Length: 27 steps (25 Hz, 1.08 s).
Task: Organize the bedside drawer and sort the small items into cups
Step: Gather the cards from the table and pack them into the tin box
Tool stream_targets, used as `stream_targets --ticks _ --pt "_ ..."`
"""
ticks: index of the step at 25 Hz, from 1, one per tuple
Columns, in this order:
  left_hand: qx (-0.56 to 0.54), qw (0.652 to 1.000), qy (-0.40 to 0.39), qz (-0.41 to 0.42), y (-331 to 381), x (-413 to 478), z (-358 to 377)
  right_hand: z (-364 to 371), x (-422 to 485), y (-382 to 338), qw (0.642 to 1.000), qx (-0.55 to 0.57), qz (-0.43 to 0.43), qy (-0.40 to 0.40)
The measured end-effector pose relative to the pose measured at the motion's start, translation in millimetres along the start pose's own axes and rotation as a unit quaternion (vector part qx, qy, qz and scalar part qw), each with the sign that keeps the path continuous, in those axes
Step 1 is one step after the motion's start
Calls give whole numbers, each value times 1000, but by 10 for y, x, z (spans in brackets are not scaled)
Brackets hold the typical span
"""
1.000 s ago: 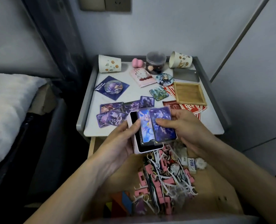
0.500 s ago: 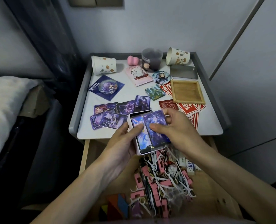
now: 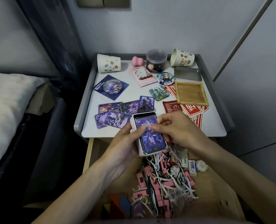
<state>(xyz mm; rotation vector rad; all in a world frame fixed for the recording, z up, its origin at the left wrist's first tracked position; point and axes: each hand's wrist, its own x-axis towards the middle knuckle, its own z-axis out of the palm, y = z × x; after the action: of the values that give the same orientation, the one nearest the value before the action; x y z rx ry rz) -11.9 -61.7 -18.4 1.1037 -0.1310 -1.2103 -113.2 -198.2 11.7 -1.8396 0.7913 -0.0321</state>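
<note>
My left hand (image 3: 126, 141) grips a small white card box (image 3: 136, 125) from the left, above the open drawer. A purple picture card (image 3: 151, 139) lies on top of the box, and my right hand (image 3: 176, 128) pinches this card at its upper edge, thumb meeting my left thumb. Several purple cards (image 3: 116, 113) are spread on the bedside table top (image 3: 134, 92). Two patterned paper cups lie on their sides at the back: one at the left (image 3: 109, 65), one at the right (image 3: 182, 59). The drawer (image 3: 215, 191) holds pink clips and white floss picks (image 3: 164, 183).
On the table are a pink sponge (image 3: 137, 60), a clear jar (image 3: 156, 63), a metal tin (image 3: 187, 73), a wooden tray (image 3: 191, 93), round badges, a pink packet and red paper cuts. A bed (image 3: 7, 102) lies to the left. Walls stand behind and to the right.
Two cards lay side by side on the box before; now a single purple card covers it, squared up under both thumbs. The view has moved closer to the table.
</note>
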Motion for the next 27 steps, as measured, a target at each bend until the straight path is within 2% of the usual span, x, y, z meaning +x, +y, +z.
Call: stream_targets --ticks 10,13,16,18,20,22,24,27 --pt "38 999 27 2 -30 3 -83 188 -6 16 995 -55 -53 67" --pt "23 997 62 28 26 -8 -118 253 -35 7 992 2 -79 97" --pt "-16 987 133 86 298 25 -266 243 -5 20 986 51 -101 126" --pt "-71 967 193 152 606 35 -470 278 44 47 987 -12 -114 112" --pt "-139 939 235 211 896 32 -734 395 166 19 983 -107 -133 63" --pt "-185 914 263 247 1071 18 -938 548 391 -70 959 -232 -163 32" --pt "-209 903 277 255 1115 -14 -1047 697 621 -247 928 -326 -180 29" --pt "-214 910 267 236 1100 -62 -988 836 864 -436 889 -434 -146 24"
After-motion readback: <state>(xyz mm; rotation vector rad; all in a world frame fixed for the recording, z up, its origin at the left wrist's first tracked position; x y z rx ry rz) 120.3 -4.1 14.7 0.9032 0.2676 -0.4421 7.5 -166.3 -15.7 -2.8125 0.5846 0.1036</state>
